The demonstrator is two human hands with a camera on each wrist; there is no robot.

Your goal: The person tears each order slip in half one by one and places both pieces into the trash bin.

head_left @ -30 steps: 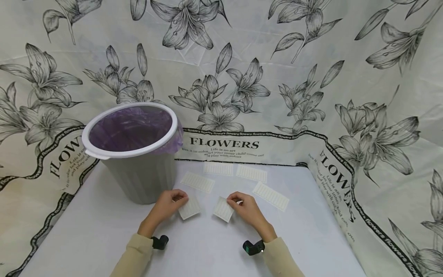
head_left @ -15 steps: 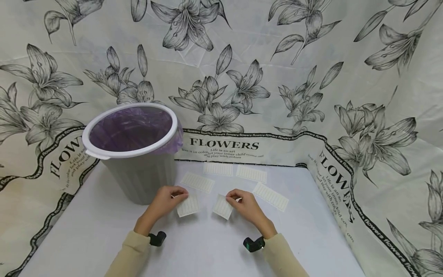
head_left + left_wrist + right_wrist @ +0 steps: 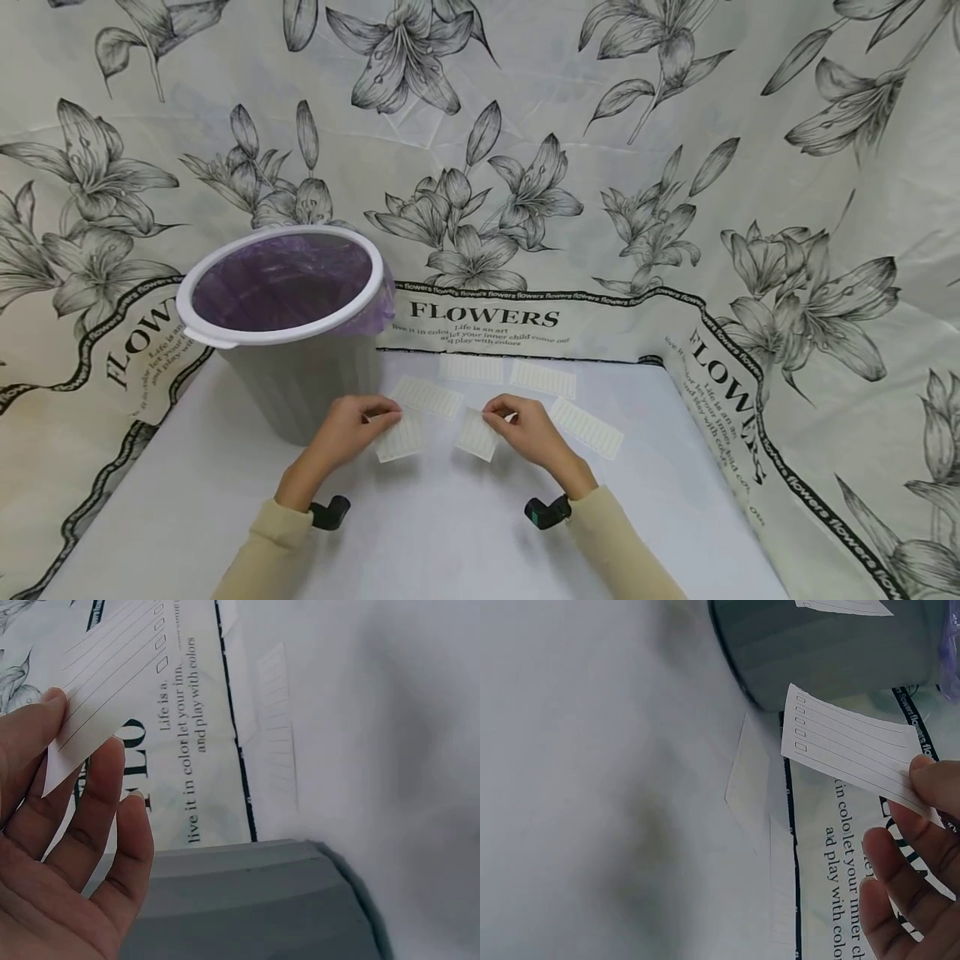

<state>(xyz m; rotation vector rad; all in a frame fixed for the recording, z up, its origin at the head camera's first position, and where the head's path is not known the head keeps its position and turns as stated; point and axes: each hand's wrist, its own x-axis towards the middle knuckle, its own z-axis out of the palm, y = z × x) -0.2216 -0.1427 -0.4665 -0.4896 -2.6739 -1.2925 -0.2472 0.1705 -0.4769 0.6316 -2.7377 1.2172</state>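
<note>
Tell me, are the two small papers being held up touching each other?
Apart. The head view plainly shows white tabletop in the gap between the left paper and the right paper.

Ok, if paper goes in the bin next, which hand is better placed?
Probably the left hand: it pinches a paper piece nearer the bin; the right hand, pinching another piece, is farther off.

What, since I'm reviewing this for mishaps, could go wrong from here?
The right hand pinches its paper piece only near one edge, so it might slip. The left hand is near the bin and could bump it. The sheets lying beyond the hands could get brushed aside.
</note>
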